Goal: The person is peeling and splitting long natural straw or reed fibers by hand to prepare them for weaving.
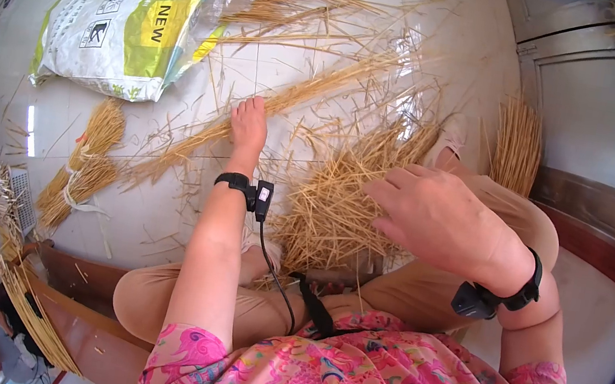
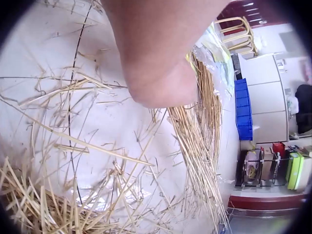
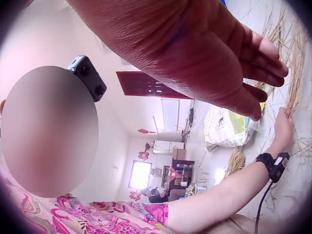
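Observation:
My left hand [image 1: 249, 124] grips a long thin bundle of straw [image 1: 323, 89] around its middle, low over the tiled floor. In the left wrist view the stalks [image 2: 195, 146] fan out from under the hand, whose fingers are mostly hidden there. My right hand [image 1: 432, 207] hangs in the air over the right knee with nothing in it. Its fingers [image 3: 261, 68] look loosely extended in the right wrist view. A heap of short loose straw [image 1: 345, 206] lies between the legs, below and left of the right hand.
A white and green sack [image 1: 109, 27] lies at the upper left, with more stalks [image 1: 288, 0] at its mouth. Tied straw bundles [image 1: 86, 159] rest on the left. Another bundle [image 1: 517, 144] stands against the metal cabinet [image 1: 607, 102]. Loose bits litter the floor.

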Tool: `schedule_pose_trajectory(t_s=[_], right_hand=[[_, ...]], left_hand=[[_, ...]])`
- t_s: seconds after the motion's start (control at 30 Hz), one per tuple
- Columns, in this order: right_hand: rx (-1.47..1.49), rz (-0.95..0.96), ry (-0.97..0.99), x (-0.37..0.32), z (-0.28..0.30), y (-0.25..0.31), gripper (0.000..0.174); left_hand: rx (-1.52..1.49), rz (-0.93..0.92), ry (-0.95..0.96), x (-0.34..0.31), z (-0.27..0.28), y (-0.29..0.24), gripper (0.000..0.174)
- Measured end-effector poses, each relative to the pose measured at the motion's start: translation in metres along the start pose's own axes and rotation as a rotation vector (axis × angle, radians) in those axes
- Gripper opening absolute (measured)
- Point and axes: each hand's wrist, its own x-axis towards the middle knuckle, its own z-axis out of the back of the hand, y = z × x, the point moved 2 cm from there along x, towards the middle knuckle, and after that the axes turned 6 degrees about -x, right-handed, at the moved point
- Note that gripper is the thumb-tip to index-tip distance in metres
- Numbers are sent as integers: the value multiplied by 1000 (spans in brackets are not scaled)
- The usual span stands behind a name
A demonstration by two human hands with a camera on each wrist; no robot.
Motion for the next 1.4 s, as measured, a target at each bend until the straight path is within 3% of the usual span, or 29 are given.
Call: schedule_pose_trajectory(t_s=[0.07,0.17,0.27,0.4,0.43,0.63,0.73,0.83,1.07,1.13,1.23,1.4], right_hand=[[-1,6,-6,0,2,1,19],[-6,12,-27,0,0,-1,18],[-8,-1,-30,-1,-1,-2,18],[-75,21,-61,-3,-3,-2,16],[-109,39,-83,-3,-4,-1,15],[-105,83,-53,-8,-2,-1,15],[-45,63,-95,-11,-1,-3,15],[-87,71,-42,-14,5,-3,16],[-66,95,-93,-20,1,-6,15],[-84,96,-106,-21,0,-5,13],[-103,104,-197,-20,-8,-6,10],[-207,31,-89,-16,-12,-16,12]], left_hand=[[-80,5,-7,4,0,-3,20],[-165,-48,-98,-3,4,-19,47],[-101,-35,-80,-12,-9,-35,55],[-351,-194,97,-19,-21,-72,31],[-386,-259,33,-18,-23,-84,19],[-545,-350,113,-2,-39,-142,8],[-478,-264,215,2,-54,-159,17],[-368,-165,266,2,-62,-165,11],[-317,-230,309,2,-59,-164,12],[-358,-255,331,2,-45,-158,14],[-662,-321,344,3,-9,-144,14],[-1218,-92,524,-12,106,-124,15]])
